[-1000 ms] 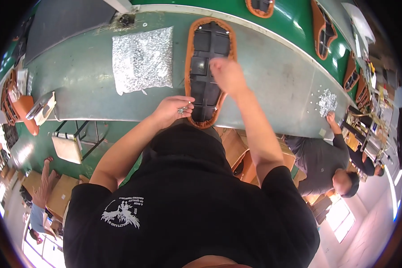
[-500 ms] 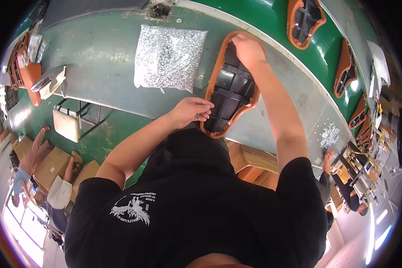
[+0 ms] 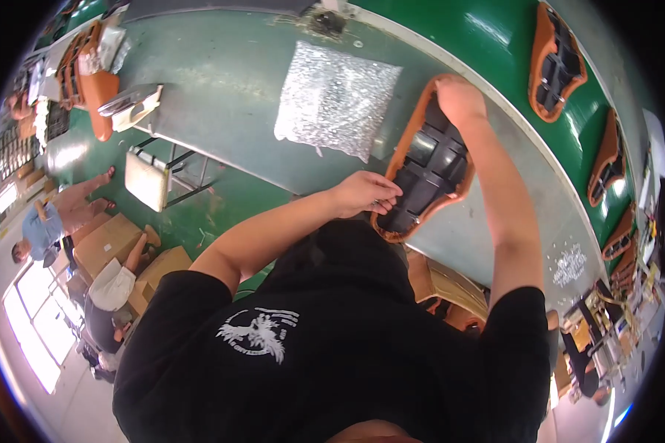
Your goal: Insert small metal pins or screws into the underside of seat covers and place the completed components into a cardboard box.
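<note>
While the table [image 3: 222, 125] is spreading out below, one seat [image 3: 430, 159] is lying on it with its black ribbed side facing up. Its orange cover is wrapping around the rim, and its far end is leaning toward the right. Beyond this seat and to its right, two other seats [image 3: 558, 66] [image 3: 606, 162] are resting on a green surface [image 3: 488, 26]. Just to the left of the seat, a clear bag [image 3: 338, 100] full of shiny bits is lying flat. At the seat's near left edge, the left hand [image 3: 363, 195] is staying almost closed, with thumb and fingers coming together, and it is holding a few small metal bits. At the seat's far end, the right hand [image 3: 462, 103] is bending its fingers over the rim; whether it is gripping something, I cannot tell. Well apart from the seat, on its right, a loose pile [image 3: 570, 266] of small pale pieces is lying on the table.
</note>
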Available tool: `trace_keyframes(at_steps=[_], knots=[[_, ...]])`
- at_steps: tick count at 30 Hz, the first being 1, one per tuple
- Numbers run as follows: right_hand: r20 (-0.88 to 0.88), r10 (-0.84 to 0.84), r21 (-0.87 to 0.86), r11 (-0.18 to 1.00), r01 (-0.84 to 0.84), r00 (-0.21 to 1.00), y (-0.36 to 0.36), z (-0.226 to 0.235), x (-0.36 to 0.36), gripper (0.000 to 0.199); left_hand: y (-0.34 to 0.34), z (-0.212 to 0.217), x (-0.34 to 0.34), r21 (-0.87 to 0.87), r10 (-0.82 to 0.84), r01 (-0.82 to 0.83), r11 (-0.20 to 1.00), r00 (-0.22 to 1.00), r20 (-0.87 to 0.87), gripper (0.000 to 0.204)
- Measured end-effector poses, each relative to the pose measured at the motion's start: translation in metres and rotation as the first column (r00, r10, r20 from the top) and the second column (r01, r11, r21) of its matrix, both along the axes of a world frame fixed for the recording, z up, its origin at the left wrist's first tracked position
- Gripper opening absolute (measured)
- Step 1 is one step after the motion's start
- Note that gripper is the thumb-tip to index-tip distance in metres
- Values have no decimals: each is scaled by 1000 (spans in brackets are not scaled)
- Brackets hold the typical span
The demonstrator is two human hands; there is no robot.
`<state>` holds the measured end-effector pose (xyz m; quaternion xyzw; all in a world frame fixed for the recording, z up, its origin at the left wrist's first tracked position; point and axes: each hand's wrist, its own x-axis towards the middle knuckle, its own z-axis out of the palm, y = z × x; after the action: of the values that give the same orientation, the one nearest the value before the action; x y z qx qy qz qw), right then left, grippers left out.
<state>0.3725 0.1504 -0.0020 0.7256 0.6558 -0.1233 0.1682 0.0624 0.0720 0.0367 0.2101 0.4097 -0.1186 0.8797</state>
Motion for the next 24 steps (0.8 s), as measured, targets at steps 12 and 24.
trace_keyframes(at_steps=[12, 24], knots=[[-58, -137, 140, 980, 144, 989, -44, 39, -22, 22, 2, 1, -8, 1, 137, -137, 991, 990, -6, 25], [-869, -195, 166, 752, 638, 456, -157, 93, -106, 14, 23, 22, 55, -253, 274, -252, 934, 960, 55, 27]])
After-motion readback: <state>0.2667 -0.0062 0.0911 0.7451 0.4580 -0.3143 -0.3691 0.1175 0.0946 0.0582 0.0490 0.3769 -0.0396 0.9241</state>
